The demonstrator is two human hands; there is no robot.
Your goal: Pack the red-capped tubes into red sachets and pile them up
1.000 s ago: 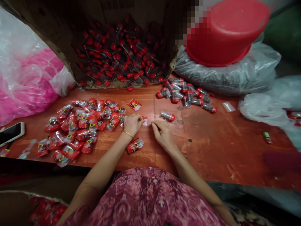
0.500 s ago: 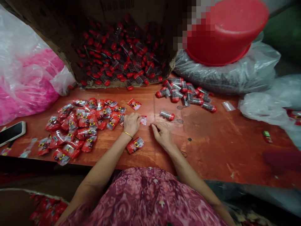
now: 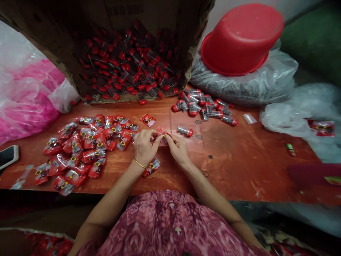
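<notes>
While pinching small red packet point(image 3: 159, 133) at both ends, holding it just above table point(image 3: 239, 167), in front of cardboard box point(image 3: 128, 53) mouth. Left hand point(image 3: 144, 147) fingertips clamped on packet's left edge; right hand point(image 3: 178, 149) fingertips closed on its right edge.

Likely risks:
- slick film slipping from pinch, falling near packet pile point(image 3: 87, 149) front-left of box, lost among look-alikes
- right wrist knocking lone vial point(image 3: 184, 131) front-right of box, sending it rolling
- left forearm dragging stray packet point(image 3: 152, 165), farther from box, toward table edge
</notes>
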